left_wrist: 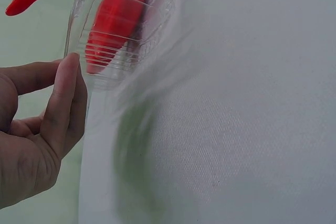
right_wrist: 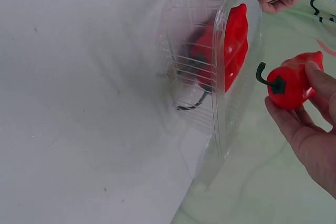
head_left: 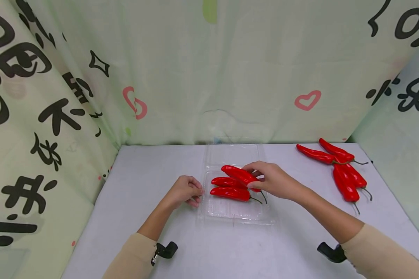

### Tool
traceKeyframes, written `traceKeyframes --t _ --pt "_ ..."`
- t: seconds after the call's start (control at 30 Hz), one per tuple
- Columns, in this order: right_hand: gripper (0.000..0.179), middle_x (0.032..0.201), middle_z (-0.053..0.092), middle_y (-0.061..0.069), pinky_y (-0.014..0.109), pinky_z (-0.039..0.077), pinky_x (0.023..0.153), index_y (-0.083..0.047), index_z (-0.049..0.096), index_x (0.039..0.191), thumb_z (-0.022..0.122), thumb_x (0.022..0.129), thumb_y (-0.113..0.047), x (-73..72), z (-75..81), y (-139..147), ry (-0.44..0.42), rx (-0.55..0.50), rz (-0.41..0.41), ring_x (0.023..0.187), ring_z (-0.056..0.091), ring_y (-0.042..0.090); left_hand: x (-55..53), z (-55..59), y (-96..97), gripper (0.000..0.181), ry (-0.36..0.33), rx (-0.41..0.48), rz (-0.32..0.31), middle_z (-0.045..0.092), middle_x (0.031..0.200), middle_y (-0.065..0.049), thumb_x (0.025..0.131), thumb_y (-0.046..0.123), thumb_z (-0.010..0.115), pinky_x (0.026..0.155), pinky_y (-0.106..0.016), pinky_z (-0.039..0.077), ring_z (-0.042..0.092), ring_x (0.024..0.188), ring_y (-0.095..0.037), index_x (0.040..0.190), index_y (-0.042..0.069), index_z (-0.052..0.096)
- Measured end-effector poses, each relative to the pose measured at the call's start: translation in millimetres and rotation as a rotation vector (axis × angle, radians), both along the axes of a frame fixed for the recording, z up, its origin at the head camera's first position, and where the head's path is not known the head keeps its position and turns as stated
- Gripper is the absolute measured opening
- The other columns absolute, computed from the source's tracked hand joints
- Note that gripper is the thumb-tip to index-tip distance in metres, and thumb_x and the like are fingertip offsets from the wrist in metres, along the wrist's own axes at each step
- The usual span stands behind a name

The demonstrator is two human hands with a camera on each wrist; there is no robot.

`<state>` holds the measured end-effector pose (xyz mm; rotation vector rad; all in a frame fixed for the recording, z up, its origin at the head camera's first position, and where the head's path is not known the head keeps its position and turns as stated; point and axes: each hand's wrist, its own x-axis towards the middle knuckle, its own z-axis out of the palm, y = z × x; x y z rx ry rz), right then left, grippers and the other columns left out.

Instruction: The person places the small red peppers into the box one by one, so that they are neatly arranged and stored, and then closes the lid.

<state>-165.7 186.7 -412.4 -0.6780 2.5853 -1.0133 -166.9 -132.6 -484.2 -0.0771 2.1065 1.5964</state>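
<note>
A clear plastic box (head_left: 237, 214) stands open on the table, its lid (head_left: 233, 155) folded back toward the curtain. Two red chili peppers (head_left: 229, 193) lie side by side inside it, stems toward the right. My right hand (head_left: 275, 180) holds another red chili pepper (right_wrist: 290, 85) above the box, thumb on one side and fingers on the other. At the box's left edge, my left hand (head_left: 185, 192) pinches the rim between thumb and fingers, as the left wrist view also shows. Through the ribbed wall there, a pepper (left_wrist: 118, 19) is visible.
Several more red chili peppers (head_left: 349, 176) lie in a loose pile on the right of the white table (head_left: 153, 170). A pale green printed curtain (head_left: 174, 77) hangs behind the table and along both sides.
</note>
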Motion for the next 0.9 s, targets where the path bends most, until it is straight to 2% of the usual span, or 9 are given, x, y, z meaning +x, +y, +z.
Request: traceKeyframes --t 0.23,0.43,0.9 --pt "0.05 0.128 0.067 0.009 0.032 0.065 0.083 -0.009 0.06 0.139 0.078 0.092 -0.013 1.7 -7.9 -8.0 -0.005 0.005 0.031 0.114 0.067 0.028 0.3 1.1 0.5 0.014 0.002 -0.007 0.001 0.067 0.076 -0.01 0.093 0.003 0.074 0.055 -0.031 0.063 0.066 0.058 -0.016 0.098 -0.002 0.062" --pt "0.051 0.124 0.068 0.006 0.024 0.063 0.078 -0.01 0.061 0.139 0.078 0.091 -0.011 5.7 -12.4 -11.7 -0.009 0.007 0.058 0.11 0.066 0.024 0.3 1.0 0.5 0.014 -0.002 -0.005 0.001 0.068 0.077 -0.011 0.093 0.003 0.074 0.055 -0.031 0.063 0.066 0.059 -0.017 0.098 -0.002 0.062" --pt "0.044 0.118 0.07 0.004 0.019 0.058 0.076 -0.008 0.067 0.129 0.082 0.088 -0.013 13.7 -30.7 -20.0 0.031 0.049 0.109 0.101 0.063 0.017 0.0 2.0 0.5 0.013 -0.001 -0.002 -0.004 0.068 0.077 -0.01 0.093 0.001 0.073 0.055 -0.032 0.063 0.065 0.059 -0.016 0.097 -0.003 0.061"
